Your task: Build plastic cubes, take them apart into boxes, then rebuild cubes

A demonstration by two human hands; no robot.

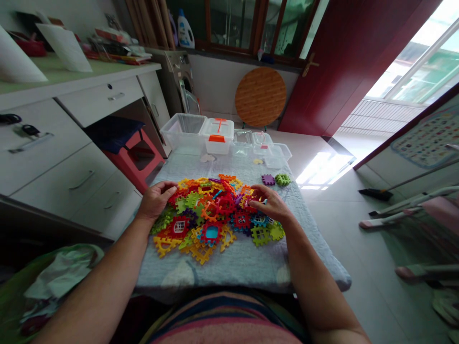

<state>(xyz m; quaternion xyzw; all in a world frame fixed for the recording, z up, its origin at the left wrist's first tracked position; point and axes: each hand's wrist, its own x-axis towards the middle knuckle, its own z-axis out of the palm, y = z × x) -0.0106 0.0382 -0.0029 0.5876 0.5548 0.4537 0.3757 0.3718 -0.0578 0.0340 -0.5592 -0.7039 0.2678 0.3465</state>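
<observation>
A heap of colourful plastic interlocking building pieces [211,208] lies on the cloth-covered table [229,272] in front of me. My left hand [156,198] rests at the heap's left edge, fingers stretched over the pieces and thumb apart. At the right side my right hand [268,201] reaches over the pile, its fingers spread and curved above red and orange pieces. Neither hand visibly lifts a piece. Apart from the heap, a purple square piece [268,179] and a green piece [283,179] lie side by side beyond my right hand.
Along the table's far edge stand an open clear bin [184,131], a lidded clear box [218,136] with orange latches, and smaller clear containers [274,154]. A red stool [138,155] is left of the table, by white drawers [71,167]. A broom [376,193] lies right.
</observation>
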